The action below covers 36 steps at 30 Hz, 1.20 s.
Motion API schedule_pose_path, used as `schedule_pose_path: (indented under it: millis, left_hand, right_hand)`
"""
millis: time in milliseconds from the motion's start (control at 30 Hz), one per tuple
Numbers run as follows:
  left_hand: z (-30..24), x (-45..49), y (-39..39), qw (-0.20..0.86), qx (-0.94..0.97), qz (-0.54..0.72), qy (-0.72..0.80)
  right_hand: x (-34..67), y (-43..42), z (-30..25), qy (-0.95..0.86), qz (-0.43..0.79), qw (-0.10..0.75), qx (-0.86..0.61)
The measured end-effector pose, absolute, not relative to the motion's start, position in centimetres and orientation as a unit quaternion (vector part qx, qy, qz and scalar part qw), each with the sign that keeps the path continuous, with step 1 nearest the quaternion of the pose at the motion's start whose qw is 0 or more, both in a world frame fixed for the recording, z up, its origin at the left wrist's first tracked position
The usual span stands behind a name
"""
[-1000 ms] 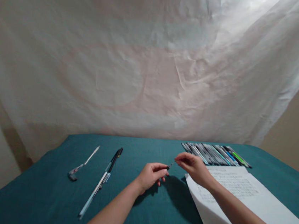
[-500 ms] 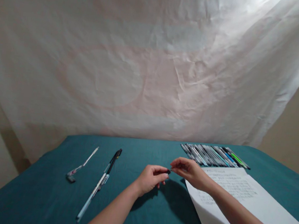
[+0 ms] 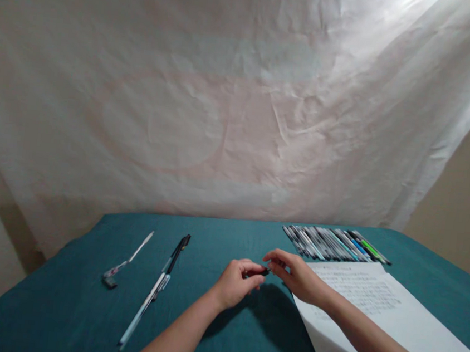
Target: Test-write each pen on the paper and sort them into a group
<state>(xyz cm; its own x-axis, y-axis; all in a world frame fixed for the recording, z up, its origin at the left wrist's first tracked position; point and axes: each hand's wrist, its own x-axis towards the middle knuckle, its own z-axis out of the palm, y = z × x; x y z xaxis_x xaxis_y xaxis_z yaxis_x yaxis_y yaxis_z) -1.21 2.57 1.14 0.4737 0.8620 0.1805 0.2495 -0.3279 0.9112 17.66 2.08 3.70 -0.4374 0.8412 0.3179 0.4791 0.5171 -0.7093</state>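
Observation:
Above the middle of the cloth, my left hand [image 3: 237, 281] is closed, pinching a small black piece [image 3: 265, 272] that looks like a pen cap. My right hand [image 3: 292, 273] meets it from the right, its thumb and fingertips bent together at the free end of the black piece. Whatever lies between those right fingertips is too small to make out. To the left lie a light-barrelled pen [image 3: 140, 311] and black-ended pens [image 3: 177, 254]. Beneath my right forearm is a sheet of paper [image 3: 411, 334] with handwriting.
A row of several pens [image 3: 332, 245], mostly clear and black with blue and green ones, lies at the back right. At the left rests a thin white stick [image 3: 141, 246] by a small grey piece [image 3: 109, 282]. A pale sheet [image 3: 241, 115] hangs behind the green-covered table [image 3: 224, 231].
The right fingertips have shifted slightly left and up around the black piece, and more of it shows beyond my left fingers. The pens and paper stay where they lay.

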Motion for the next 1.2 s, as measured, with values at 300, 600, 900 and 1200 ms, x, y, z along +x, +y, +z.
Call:
schedule_pose_path:
  millis: [300, 600, 900, 1200]
  left_hand:
    - [1.8, -0.9, 2.2, 0.449, 0.729, 0.353, 0.377]
    - [1.6, -1.0, 2.4, 0.429, 0.738, 0.351, 0.386]
    - [1.9, -0.9, 2.1, 0.409, 0.764, 0.328, 0.377]
    - [2.1, -0.8, 2.3, 0.407, 0.745, 0.347, 0.399]
  right_hand:
    - [18.2, 2.1, 3.8, -0.79, 0.346, 0.324, -0.387]
    - [18.4, 2.1, 3.9, -0.78, 0.369, 0.304, -0.403]
    - [18.4, 2.7, 2.9, -0.79, 0.321, 0.278, -0.443]
    - [18.9, 2.2, 4.3, -0.818, 0.289, 0.296, -0.401]
